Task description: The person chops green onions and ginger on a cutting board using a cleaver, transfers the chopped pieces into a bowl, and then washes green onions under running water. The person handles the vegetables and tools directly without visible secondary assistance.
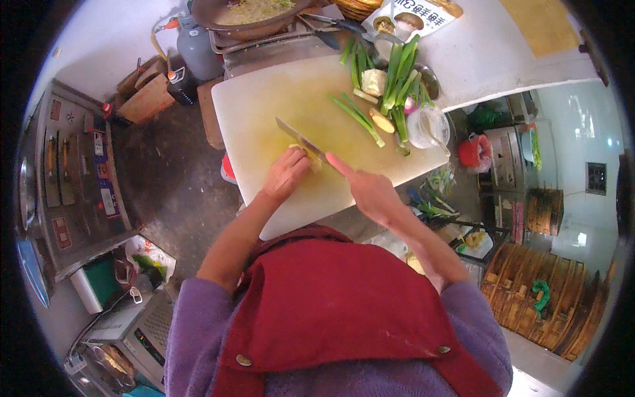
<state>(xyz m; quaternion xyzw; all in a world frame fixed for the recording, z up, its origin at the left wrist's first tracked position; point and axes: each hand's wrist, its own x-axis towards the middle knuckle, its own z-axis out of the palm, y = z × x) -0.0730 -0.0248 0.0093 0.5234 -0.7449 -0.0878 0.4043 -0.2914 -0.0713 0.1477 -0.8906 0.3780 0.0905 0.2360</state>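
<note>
A kitchen knife [302,141] is in my right hand [372,191], index finger stretched along the blade's spine and the tip pointing away to the upper left. Under the fingers of my left hand [288,171] lies a small pale yellow piece of food [314,162], mostly hidden, close beside the blade. Both hands are over a large white cutting board [258,213] with yellowish stains. On its right part lie a cut piece of ginger [381,120], thin green onion stalks [358,119], thicker green leafy stalks [397,74] and a pale vegetable chunk [374,82].
A clear plastic tub [427,128] with a spoon stands at the board's right corner. Beyond the board are a wide pan [208,15] of chopped food and black-handled tongs [342,24]. A grey gas cylinder [198,49] stands at far left. Bamboo steamers [536,293] are stacked at right.
</note>
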